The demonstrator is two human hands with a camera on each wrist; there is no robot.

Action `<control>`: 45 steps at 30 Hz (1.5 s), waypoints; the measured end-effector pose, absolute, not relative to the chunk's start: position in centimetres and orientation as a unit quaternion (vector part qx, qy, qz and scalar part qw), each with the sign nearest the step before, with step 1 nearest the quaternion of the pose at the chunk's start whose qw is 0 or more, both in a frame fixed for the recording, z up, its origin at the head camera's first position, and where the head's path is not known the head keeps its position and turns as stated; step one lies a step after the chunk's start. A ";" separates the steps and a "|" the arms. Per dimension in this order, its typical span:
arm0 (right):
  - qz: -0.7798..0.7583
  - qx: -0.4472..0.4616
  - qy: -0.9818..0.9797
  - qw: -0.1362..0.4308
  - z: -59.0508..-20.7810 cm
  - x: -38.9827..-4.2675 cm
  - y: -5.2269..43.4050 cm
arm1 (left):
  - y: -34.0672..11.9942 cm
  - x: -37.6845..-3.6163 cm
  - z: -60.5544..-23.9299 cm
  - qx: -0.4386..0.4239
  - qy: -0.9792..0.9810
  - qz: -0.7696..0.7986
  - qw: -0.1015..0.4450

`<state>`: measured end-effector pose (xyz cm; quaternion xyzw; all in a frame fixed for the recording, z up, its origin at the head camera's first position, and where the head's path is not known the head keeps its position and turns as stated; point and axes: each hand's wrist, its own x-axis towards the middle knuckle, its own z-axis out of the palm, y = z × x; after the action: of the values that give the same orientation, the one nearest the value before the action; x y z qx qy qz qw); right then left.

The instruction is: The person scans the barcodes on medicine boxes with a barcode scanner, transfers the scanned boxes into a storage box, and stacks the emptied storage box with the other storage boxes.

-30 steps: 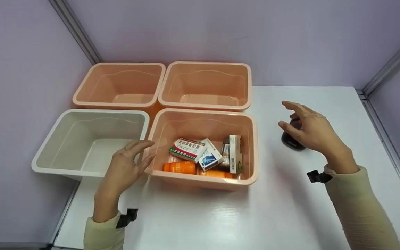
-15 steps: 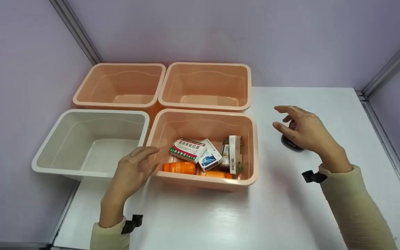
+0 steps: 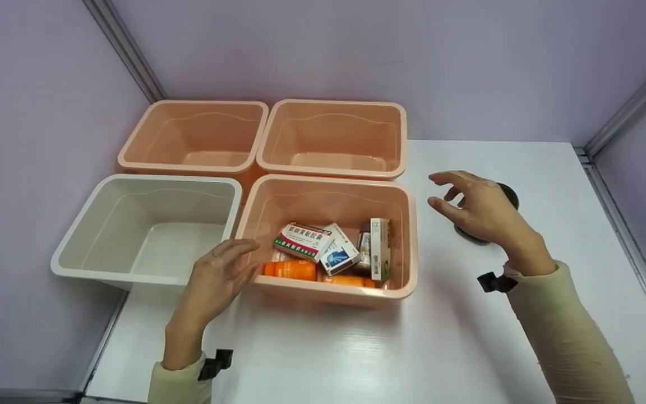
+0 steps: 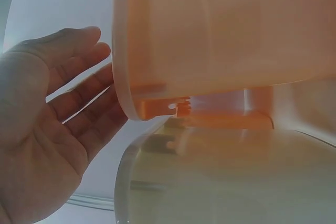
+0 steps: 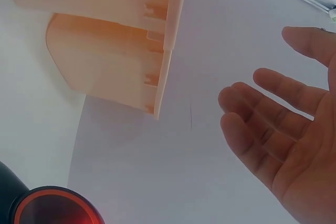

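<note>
My left hand [image 3: 213,283] is at the near left corner of a peach bin [image 3: 323,180], its fingers relaxed and fingertips right at the rim. It holds nothing. Inside that bin lie a green-and-red striped medicine box [image 3: 303,240], a white box with a blue picture [image 3: 338,258], a narrow white box on edge [image 3: 379,249], a dark bottle [image 3: 364,252] and two orange bottles [image 3: 291,271]. To the right of the bin my right hand [image 3: 483,209] hovers with loosely bent, parted fingers and nothing in them. It partly hides a black rounded device [image 3: 509,196], whose red-ringed face [image 5: 58,205] shows in the right wrist view.
A light grey bin [image 3: 146,278] stands left of the filled one. Behind them are two more peach bins, a left one [image 3: 194,168] and a right one [image 3: 331,172]. All stand on a white table [image 3: 312,359], with pale purple walls [image 3: 469,67] around it.
My right hand has moved left towards the filled bin, uncovering more of the black device. My left hand has shifted slightly right and down along the bin's corner. The bins and their contents stay put.
</note>
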<state>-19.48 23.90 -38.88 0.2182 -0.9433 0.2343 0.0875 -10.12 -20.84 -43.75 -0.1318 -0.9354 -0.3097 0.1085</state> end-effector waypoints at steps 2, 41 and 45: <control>0.232 0.224 -0.943 0.088 -38.7 -19.6 23.6 | -20.8 -10.1 -43.8 -0.134 -0.936 -0.308 0.110; 0.250 0.310 -0.917 0.025 -39.5 -21.3 19.1 | -20.2 -9.6 -45.2 -0.129 -0.938 -0.302 0.109; 0.257 0.309 -0.916 0.011 -39.7 -21.4 18.6 | -20.2 -9.5 -45.4 -0.134 -0.935 -0.310 0.111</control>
<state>-21.40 18.64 -39.69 0.3091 -0.9156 0.2569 0.0109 -9.47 -20.19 -45.37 -0.1337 -0.9348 -0.3098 0.1111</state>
